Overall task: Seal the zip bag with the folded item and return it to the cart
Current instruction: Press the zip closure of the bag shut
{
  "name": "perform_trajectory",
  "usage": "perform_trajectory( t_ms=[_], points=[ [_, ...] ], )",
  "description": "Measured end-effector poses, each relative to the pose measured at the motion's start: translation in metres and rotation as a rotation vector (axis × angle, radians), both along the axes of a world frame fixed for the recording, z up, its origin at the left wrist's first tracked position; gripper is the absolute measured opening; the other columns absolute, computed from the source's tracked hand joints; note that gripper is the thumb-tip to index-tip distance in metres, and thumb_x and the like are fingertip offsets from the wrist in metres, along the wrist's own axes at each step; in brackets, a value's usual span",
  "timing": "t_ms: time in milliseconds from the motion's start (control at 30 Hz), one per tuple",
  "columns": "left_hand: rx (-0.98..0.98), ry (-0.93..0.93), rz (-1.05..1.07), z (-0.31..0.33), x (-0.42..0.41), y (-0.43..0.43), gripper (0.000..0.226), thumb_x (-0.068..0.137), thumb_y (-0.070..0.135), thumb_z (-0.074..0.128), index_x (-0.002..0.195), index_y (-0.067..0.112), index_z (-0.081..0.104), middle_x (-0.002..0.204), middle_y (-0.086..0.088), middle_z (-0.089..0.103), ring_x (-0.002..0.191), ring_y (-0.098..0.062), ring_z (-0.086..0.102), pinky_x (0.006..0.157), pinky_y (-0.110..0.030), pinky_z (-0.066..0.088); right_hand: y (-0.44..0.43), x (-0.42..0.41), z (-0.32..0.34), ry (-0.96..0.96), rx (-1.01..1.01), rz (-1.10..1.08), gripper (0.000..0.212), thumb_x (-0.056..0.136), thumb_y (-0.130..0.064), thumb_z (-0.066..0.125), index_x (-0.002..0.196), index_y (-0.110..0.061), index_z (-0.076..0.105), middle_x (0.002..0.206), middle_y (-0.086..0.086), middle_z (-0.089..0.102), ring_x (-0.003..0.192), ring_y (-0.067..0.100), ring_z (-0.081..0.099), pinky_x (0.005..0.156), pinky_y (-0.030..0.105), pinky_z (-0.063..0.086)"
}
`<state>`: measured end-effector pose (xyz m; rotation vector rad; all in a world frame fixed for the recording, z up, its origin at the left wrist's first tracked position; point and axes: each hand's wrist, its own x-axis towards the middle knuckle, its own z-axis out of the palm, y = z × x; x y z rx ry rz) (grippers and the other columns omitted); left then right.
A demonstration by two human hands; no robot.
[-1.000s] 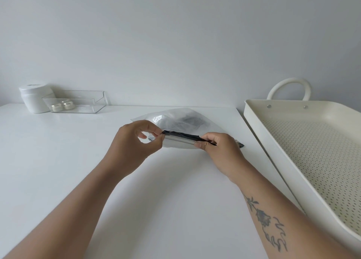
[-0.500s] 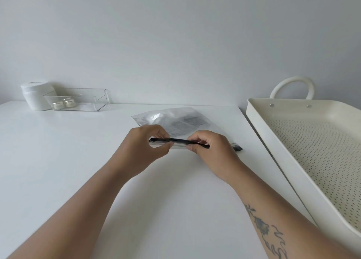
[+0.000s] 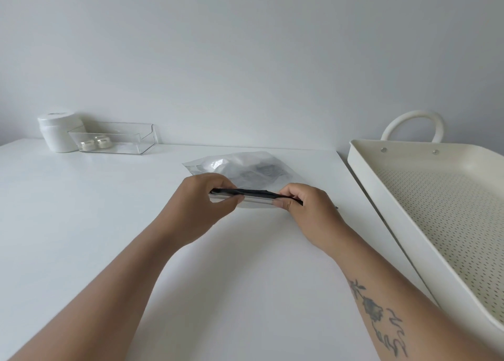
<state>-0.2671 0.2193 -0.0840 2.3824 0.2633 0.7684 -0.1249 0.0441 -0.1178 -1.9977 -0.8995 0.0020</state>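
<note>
On the white table [image 3: 81, 224], the zip bag [image 3: 245, 170] is lying at twelve o'clock — my left hand [image 3: 196, 210] and right hand [image 3: 308, 210] are pinching its black strip [image 3: 256, 192], cart [image 3: 409, 197] at three.

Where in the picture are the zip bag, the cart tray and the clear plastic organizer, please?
zip bag [image 3: 245, 170]: head view, on its translucent upper panel.
cart tray [image 3: 365, 170]: head view, on its near left wall.
clear plastic organizer [image 3: 128, 138]: head view, on its transparent front wall.

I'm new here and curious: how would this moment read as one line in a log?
step: sealing | left hand: pinching zip strip | right hand: pinching strip | bag: on table | cart: right, no bag
</note>
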Motion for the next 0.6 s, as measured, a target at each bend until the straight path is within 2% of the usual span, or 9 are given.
perform_trajectory(
  t_ms=[67, 133, 167, 267, 400, 500, 600],
  points=[
    [-0.045, -0.013, 0.017, 0.001, -0.002, 0.004, 0.008, 0.08, 0.036, 0.07, 0.074, 0.032, 0.068, 0.075, 0.018, 0.066, 0.055, -0.009, 0.054, 0.048, -0.012, 0.04, -0.004, 0.004, 0.001, -0.01, -0.011, -0.04, 0.013, 0.089, -0.033, 0.062, 0.078, -0.028, 0.062, 0.059, -0.016, 0.055, 0.062, 0.015, 0.044, 0.064, 0.032, 0.034],
    [-0.126, -0.04, 0.028, 0.0, -0.004, 0.01, 0.01, 0.08, 0.04, 0.07, 0.075, 0.031, 0.069, 0.068, 0.01, 0.064, 0.041, -0.01, 0.04, 0.038, -0.013, 0.031, -0.009, 0.007, 0.001, 0.002, 0.007, -0.065, 0.014, 0.09, -0.031, 0.062, 0.078, -0.025, 0.063, 0.057, -0.016, 0.053, 0.06, 0.014, 0.043, 0.063, 0.032, 0.034],
    [-0.174, -0.052, 0.042, 0.0, -0.005, 0.014, 0.011, 0.08, 0.042, 0.07, 0.076, 0.031, 0.069, 0.065, 0.003, 0.062, 0.041, -0.011, 0.036, 0.037, -0.016, 0.029, -0.011, 0.009, 0.002, 0.013, 0.018, -0.076, 0.014, 0.09, -0.03, 0.062, 0.077, -0.024, 0.063, 0.056, -0.016, 0.053, 0.059, 0.013, 0.042, 0.063, 0.031, 0.034],
    [-0.256, -0.066, 0.066, -0.001, -0.009, 0.022, 0.011, 0.081, 0.043, 0.07, 0.081, 0.032, 0.07, 0.069, -0.006, 0.064, 0.05, -0.013, 0.039, 0.043, -0.022, 0.03, -0.013, 0.01, 0.003, 0.033, 0.018, -0.11, 0.015, 0.09, -0.028, 0.062, 0.075, -0.023, 0.062, 0.057, -0.011, 0.051, 0.06, 0.014, 0.043, 0.062, 0.032, 0.035],
    [-0.378, -0.116, 0.055, 0.001, -0.013, 0.024, 0.006, 0.085, 0.038, 0.068, 0.085, 0.035, 0.074, 0.079, 0.016, 0.072, 0.06, -0.001, 0.056, 0.051, -0.011, 0.037, -0.016, 0.012, 0.006, 0.09, 0.053, -0.145, 0.016, 0.09, -0.024, 0.062, 0.074, -0.023, 0.064, 0.063, -0.009, 0.056, 0.062, 0.013, 0.045, 0.058, 0.031, 0.035],
    [-0.447, -0.139, 0.066, 0.001, -0.014, 0.027, 0.008, 0.086, 0.037, 0.069, 0.087, 0.032, 0.075, 0.086, 0.019, 0.074, 0.083, 0.007, 0.063, 0.071, -0.019, 0.042, -0.02, 0.013, 0.008, 0.136, 0.11, -0.166, 0.015, 0.089, -0.022, 0.064, 0.074, -0.022, 0.066, 0.063, -0.013, 0.06, 0.061, 0.009, 0.047, 0.057, 0.027, 0.036],
    [-0.499, -0.158, 0.076, 0.0, -0.015, 0.031, 0.016, 0.085, 0.039, 0.069, 0.081, 0.024, 0.073, 0.075, 0.019, 0.07, 0.075, 0.006, 0.06, 0.074, -0.025, 0.042, -0.022, 0.014, 0.007, 0.155, 0.135, -0.185, 0.013, 0.089, -0.022, 0.065, 0.076, -0.02, 0.066, 0.071, -0.004, 0.066, 0.064, 0.012, 0.048, 0.058, 0.028, 0.036]
  ],
)
